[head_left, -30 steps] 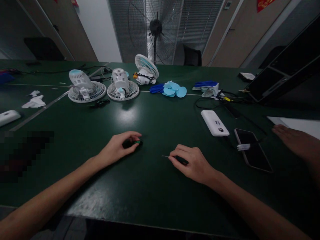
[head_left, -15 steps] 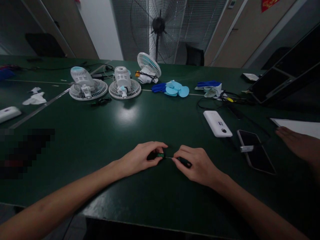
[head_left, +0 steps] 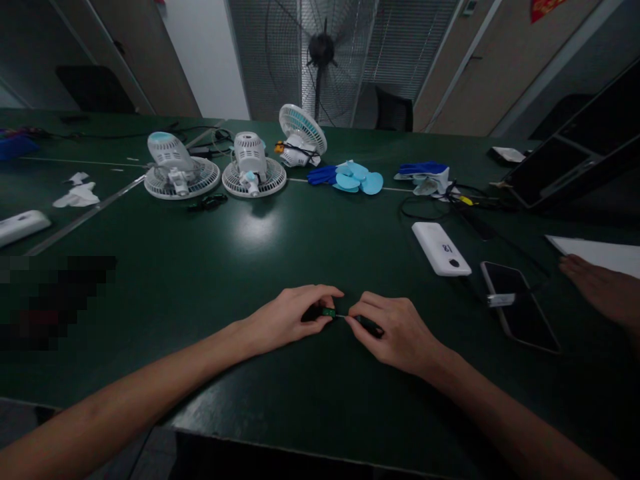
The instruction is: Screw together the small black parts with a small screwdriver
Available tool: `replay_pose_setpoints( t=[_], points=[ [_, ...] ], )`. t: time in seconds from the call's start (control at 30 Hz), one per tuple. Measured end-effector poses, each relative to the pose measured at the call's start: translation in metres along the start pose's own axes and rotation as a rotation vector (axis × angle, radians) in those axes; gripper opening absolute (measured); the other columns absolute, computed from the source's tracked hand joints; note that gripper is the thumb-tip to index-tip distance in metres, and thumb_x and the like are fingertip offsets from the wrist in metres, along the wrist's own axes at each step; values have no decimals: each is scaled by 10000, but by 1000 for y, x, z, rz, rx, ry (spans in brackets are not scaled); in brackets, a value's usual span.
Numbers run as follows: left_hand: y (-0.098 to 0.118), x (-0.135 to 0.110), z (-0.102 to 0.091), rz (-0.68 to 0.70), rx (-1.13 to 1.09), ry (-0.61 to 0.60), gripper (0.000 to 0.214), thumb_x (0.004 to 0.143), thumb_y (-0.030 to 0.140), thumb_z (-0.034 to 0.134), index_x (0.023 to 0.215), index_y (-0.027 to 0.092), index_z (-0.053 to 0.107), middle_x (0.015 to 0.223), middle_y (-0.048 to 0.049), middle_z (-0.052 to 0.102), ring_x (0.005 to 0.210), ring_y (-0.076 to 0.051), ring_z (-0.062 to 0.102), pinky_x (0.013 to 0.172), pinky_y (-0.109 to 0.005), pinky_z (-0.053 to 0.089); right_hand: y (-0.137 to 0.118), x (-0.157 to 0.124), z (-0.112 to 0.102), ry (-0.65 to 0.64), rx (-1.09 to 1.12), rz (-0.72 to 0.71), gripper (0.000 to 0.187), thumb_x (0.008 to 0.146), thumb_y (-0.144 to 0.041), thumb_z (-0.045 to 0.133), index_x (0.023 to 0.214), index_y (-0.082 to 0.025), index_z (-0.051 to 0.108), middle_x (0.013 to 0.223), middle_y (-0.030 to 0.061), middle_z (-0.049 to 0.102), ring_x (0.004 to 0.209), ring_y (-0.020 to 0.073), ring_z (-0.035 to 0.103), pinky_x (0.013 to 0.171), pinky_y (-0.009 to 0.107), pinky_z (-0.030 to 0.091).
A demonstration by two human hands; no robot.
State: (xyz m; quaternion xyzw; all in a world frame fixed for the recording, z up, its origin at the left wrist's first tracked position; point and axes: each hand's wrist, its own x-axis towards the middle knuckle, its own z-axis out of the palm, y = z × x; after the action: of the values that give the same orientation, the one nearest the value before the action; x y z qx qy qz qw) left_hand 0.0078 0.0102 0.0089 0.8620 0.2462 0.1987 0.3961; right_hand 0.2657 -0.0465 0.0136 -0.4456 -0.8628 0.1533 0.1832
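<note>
My left hand (head_left: 293, 317) is closed on a small dark part with a green end (head_left: 327, 312), held just above the green table (head_left: 210, 280). Facing it, my right hand (head_left: 395, 330) is closed on a thin dark tool (head_left: 370, 327) whose metal tip points left and meets the green end. Both hands sit close together near the table's front middle. Most of the part and the tool handle is hidden by my fingers.
Three small white desk fans (head_left: 183, 170) (head_left: 253, 167) (head_left: 303, 137) lie at the back, with blue fan blades (head_left: 357, 180) and blue gloves (head_left: 423, 170) beside them. A white power bank (head_left: 441, 248) and a phone (head_left: 520, 303) lie to the right. Another person's hand (head_left: 597, 290) rests at far right.
My left hand has carried the dark part rightward from the table's middle to meet the tool tip in my right hand. Since half a second ago the hands barely moved.
</note>
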Motion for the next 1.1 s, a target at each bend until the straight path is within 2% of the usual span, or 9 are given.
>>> replay_pose_setpoints(
  t=[0.27,0.43,0.5,0.7,0.87,1.1],
  points=[
    [-4,-1,2,8,-11,10,491,969,205,634,1435,266,493,1161,-37,667,1026,-161,646,911,-311,533,3,2,4,20,0,-14,133,996,-247,586,963,-200,706,859,23,655,694,146,589,614,292,368],
    [-4,-1,0,-8,-35,-6,492,964,221,651,1430,261,497,1207,-52,661,1065,-175,651,936,-331,536,-7,13,3,173,216,-1,142,1017,-233,574,972,-180,698,890,34,670,767,151,627,696,289,450],
    [-4,-1,-1,-24,-52,-13,503,968,230,652,1442,262,487,1226,-58,660,1075,-180,654,938,-339,541,-9,14,2,208,237,-16,142,1016,-234,578,977,-177,701,894,38,671,771,153,629,691,290,456],
    [-2,-1,-3,-29,-89,-23,517,969,211,649,1454,278,482,1180,-44,663,1052,-171,653,933,-339,544,5,3,1,109,181,45,151,1017,-256,578,991,-185,708,883,37,669,733,152,616,647,290,445],
    [-3,-1,-1,-3,-57,-10,499,975,217,637,1448,270,488,1178,-53,658,1052,-180,646,947,-359,539,5,2,4,63,105,2,153,1009,-256,579,979,-196,717,895,37,679,727,148,614,657,295,446],
    [-6,-11,-4,65,132,-28,451,1014,213,564,1456,244,477,1257,-100,630,1159,-217,611,1006,-388,517,3,3,1,64,131,10,153,1015,-253,577,1002,-191,716,904,36,678,728,144,614,655,288,451]
  ],
)
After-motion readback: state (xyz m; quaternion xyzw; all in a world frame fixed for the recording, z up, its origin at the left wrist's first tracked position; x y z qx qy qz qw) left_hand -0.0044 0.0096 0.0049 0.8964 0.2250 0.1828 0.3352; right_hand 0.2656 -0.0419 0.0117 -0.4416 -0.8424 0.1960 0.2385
